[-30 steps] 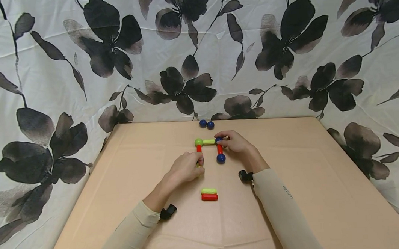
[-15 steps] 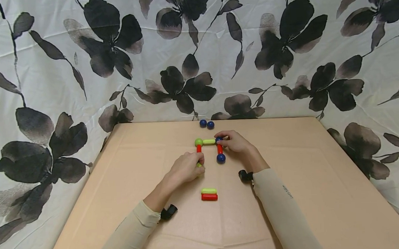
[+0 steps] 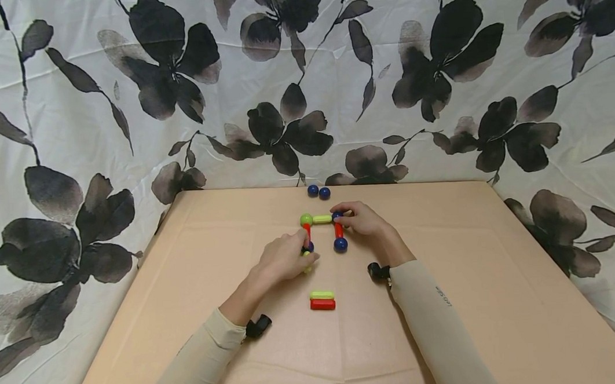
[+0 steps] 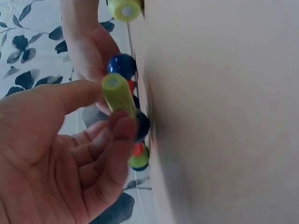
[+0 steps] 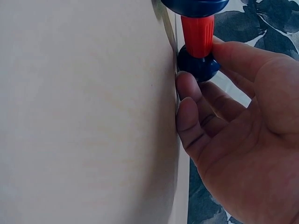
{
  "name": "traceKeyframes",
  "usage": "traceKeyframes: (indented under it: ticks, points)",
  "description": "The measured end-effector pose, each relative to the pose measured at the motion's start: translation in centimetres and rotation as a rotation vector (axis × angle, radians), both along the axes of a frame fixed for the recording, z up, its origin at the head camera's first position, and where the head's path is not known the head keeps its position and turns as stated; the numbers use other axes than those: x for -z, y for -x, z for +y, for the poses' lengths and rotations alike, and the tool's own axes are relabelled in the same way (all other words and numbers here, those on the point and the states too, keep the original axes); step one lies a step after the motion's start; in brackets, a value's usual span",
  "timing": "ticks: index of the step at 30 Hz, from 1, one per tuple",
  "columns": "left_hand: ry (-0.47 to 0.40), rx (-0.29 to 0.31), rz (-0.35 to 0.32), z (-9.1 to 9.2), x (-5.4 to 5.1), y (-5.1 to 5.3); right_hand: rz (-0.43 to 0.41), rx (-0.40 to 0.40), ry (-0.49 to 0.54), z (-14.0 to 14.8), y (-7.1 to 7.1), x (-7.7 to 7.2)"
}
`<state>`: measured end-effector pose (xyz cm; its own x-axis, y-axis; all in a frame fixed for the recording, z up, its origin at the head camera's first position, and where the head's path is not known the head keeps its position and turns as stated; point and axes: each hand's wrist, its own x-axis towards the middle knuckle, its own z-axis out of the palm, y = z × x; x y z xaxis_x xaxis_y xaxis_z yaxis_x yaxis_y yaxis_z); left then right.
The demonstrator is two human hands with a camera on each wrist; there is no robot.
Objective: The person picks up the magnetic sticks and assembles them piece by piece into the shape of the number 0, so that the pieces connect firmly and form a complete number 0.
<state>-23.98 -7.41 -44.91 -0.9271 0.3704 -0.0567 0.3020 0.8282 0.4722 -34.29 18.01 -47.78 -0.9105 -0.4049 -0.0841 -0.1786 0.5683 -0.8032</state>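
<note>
In the head view, a partial frame of magnetic rods and balls lies on the table. A green ball, a green rod and a blue ball form its far side. A red rod runs nearer to another blue ball. My right hand pinches the far right blue ball. At the left side, my left hand pinches a green rod between thumb and fingers, beside a blue ball. Fingers partly hide where these two meet.
Two loose blue balls sit near the table's far edge. Closer to me, a loose green rod and red rod lie side by side on the tan table. A floral cloth hangs behind.
The left hand has shifted slightly. The blue ball and the green rod at its fingers show more now; the right hand stays in place.
</note>
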Motion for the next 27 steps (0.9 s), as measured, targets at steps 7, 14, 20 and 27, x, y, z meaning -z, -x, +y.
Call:
traceKeyframes:
  ticks: [7,14,20,27]
  points:
    - [-0.127,-0.086,0.122,-0.3,-0.5,2.7,0.011,-0.011,0.004,0.0,0.1,-0.4]
    - [-0.223,-0.066,0.151,0.4,0.0,7.8,0.007,-0.010,0.004,0.2,0.2,-0.2]
    - [-0.210,-0.065,0.159,1.5,1.0,12.3,0.004,-0.016,0.022,0.4,0.8,0.0]
    - [-0.134,-0.075,0.106,2.7,1.5,15.2,0.019,-0.040,0.031,0.8,1.4,0.3]
